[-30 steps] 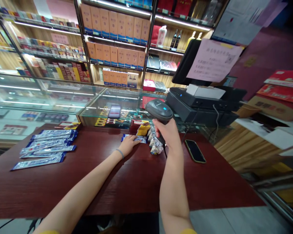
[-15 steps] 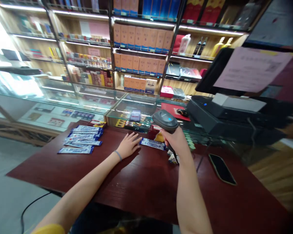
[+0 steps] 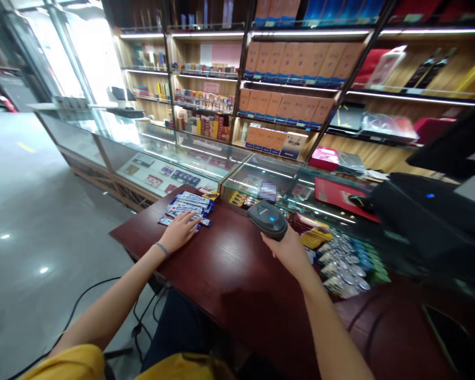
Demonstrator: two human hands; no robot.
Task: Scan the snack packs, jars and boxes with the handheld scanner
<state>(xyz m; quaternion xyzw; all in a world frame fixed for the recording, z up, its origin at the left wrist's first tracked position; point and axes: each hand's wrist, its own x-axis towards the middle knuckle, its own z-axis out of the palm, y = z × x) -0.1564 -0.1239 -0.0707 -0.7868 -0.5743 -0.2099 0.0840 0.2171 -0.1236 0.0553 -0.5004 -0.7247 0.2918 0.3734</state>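
My right hand [image 3: 287, 248] is wrapped round a dark grey barcode scanner [image 3: 267, 219], held above the desk, a small blue light glowing on its top. Out to the left, my left hand [image 3: 179, 232] rests with fingers stretched over the near edge of a pile of blue-and-white packets [image 3: 192, 200]. Whether the fingertips press on a packet I cannot tell. Beyond my right wrist another blue-and-white packet [image 3: 311, 255] shows only in part.
Brown-and-yellow packs [image 3: 312, 232] and rows of small round-topped items [image 3: 346, 269] lie right of the scanner. A glass display counter [image 3: 237, 171] borders the dark red desk [image 3: 237, 274]. A phone [image 3: 451, 332] lies at the right; cables [image 3: 79, 301] run along the floor.
My left hand has moved from the single packet near the scanner to the pile on the left. The view has turned left. The scanner stays in my right hand.
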